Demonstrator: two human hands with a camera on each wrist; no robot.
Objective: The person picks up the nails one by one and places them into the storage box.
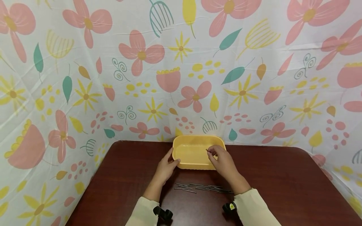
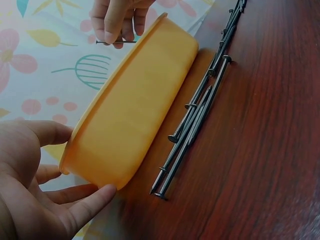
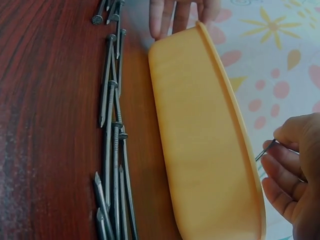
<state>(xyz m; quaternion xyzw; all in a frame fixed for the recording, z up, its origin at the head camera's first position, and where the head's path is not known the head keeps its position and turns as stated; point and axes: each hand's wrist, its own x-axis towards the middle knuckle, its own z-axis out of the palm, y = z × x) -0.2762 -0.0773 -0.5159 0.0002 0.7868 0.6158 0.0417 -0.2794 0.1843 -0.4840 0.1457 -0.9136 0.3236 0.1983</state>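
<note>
A yellow plastic tray (image 1: 190,153) stands at the back of the dark wooden table. My left hand (image 1: 165,169) holds its left end, with the thumb at the near rim and the fingers against the end wall. Over the tray's right part, my right hand (image 1: 225,164) pinches a thin metal nail (image 2: 104,43) between thumb and fingertips. Several long steel nails (image 1: 210,188) lie in a loose row on the table, on the near side of the tray and between my forearms. The right wrist view shows their flat heads and pointed tips.
The reddish-brown table (image 1: 124,175) has rounded back corners. Behind it and along the left side hangs a white cloth (image 1: 195,122) printed with flowers and leaves, close to the tray's far side. A black strap device (image 1: 163,214) sits on each wrist.
</note>
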